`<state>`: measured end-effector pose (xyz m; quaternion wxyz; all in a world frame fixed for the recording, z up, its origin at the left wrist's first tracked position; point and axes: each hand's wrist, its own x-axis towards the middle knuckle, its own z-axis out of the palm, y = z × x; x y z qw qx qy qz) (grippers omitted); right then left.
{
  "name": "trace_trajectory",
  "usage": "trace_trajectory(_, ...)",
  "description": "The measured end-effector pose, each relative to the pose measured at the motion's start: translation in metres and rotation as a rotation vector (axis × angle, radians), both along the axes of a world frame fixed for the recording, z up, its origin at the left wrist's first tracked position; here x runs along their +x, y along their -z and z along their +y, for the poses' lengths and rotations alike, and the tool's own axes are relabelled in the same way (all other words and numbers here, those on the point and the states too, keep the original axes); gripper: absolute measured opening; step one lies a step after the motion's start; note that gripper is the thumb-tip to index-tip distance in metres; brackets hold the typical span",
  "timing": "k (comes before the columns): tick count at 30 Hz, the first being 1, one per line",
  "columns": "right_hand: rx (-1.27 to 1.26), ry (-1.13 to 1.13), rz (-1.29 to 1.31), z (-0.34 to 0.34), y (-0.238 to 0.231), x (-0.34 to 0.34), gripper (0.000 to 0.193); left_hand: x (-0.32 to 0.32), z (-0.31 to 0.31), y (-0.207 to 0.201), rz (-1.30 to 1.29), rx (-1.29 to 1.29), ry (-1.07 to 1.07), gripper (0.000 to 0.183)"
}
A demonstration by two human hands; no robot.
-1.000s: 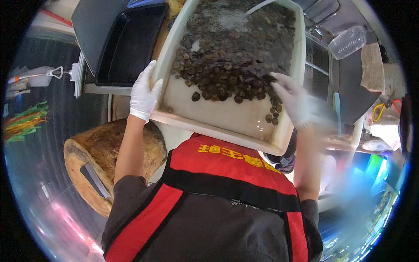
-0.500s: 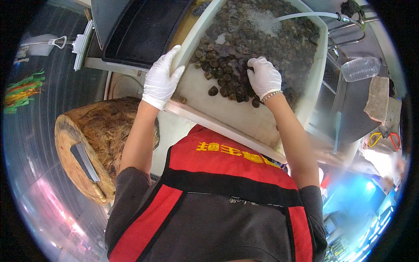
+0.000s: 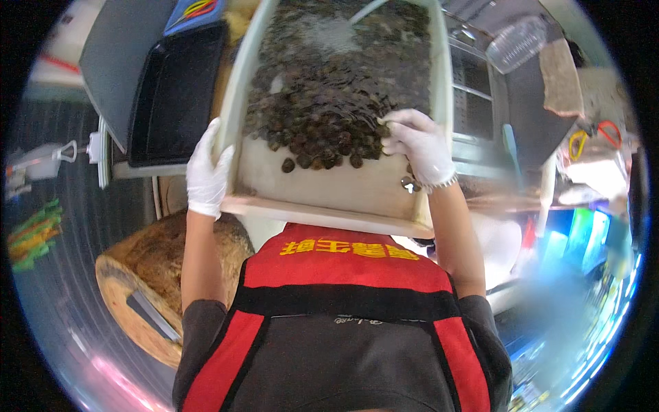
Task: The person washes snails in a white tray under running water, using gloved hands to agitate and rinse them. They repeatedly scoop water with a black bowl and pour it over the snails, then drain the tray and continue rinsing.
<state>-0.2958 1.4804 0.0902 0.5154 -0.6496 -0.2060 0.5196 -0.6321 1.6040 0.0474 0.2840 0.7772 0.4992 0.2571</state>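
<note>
A white tub (image 3: 268, 198) of shallow water lies in front of me, heaped with small dark shellfish (image 3: 329, 123) toward its far side. At its left wall, my gloved left hand (image 3: 208, 172) is closed on the rim, thumb toward the inside. My right hand (image 3: 417, 145), gloved in white with a beaded bracelet at the wrist, hovers over the tub's right part beside the heap. Its fingers are bent together; what they hold, if anything, cannot be made out. A few loose shells (image 3: 288, 165) sit at the heap's near edge.
A white hose (image 3: 368, 10) feeds bubbling water into the tub. Left stand a black tray (image 3: 175, 96) and a wooden chopping block (image 3: 185, 254) bearing a cleaver (image 3: 154, 317). A clear plastic container (image 3: 516, 44) and red-and-yellow-handled scissors (image 3: 594, 139) are at right.
The view has turned, shifting the tub leftward in it. My right hand has moved from among the shellfish to the tub's right side, its fingers drawn together. My left hand stays on the rim.
</note>
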Motion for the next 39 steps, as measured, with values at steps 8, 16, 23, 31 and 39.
trace_trajectory(8, -0.184, 0.659, -0.3, -0.227, 0.034, 0.093, 0.008, -0.001, 0.0, 0.008, -0.141, -0.14, -0.017, 0.05)
trace_trajectory(16, -0.276, 0.816, -0.153, -0.358, 0.129, 0.116, 0.009, 0.004, -0.004, 0.003, -0.188, -0.247, -0.035, 0.052)
trace_trajectory(23, 0.02, 0.723, 0.114, -0.325, 0.11, 0.102, 0.025, -0.001, -0.001, 0.013, -0.198, -0.221, -0.04, 0.052)
trace_trajectory(31, 0.189, 0.518, 0.206, -0.229, 0.004, 0.064, 0.032, 0.001, 0.0, 0.011, -0.21, -0.24, -0.035, 0.051)
trace_trajectory(39, 0.209, 0.456, 0.134, -0.208, -0.007, 0.047, 0.031, 0.007, -0.002, 0.006, -0.208, -0.267, -0.023, 0.049)
